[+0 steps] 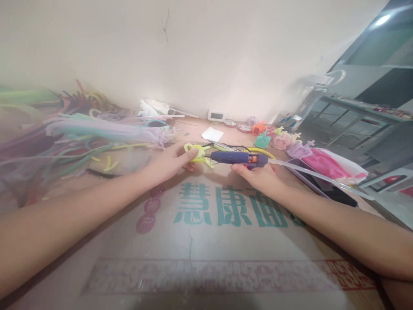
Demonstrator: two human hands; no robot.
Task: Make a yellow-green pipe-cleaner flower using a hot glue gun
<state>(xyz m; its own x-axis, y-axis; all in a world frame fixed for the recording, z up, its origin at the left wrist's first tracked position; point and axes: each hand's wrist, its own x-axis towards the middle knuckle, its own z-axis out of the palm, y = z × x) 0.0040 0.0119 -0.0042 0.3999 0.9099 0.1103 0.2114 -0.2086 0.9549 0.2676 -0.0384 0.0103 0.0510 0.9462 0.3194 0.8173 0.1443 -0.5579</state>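
My right hand (pixel 258 175) is closed around the handle of a dark blue glue gun (pixel 229 158). A long clear glue stick (pixel 319 171) sticks out of its back end. The nozzle points left and meets, or nearly meets, a yellow pipe-cleaner figure (pixel 200 151); I cannot tell if they touch. My left hand (pixel 176 160) pinches that figure between thumb and fingers, and part of it is hidden. Behind the glue gun lie scissors (pixel 222 145) and a yellow pipe-cleaner piece (pixel 263 151).
Bundles of coloured pipe cleaners (pixel 109 129) fill the left side. Finished-looking small figures (pixel 263 140) stand at the back right, near a pink bag (pixel 335 165) and a phone (pixel 325 183). A white digital timer (pixel 216 115) and paper (pixel 213 134) are by the wall.
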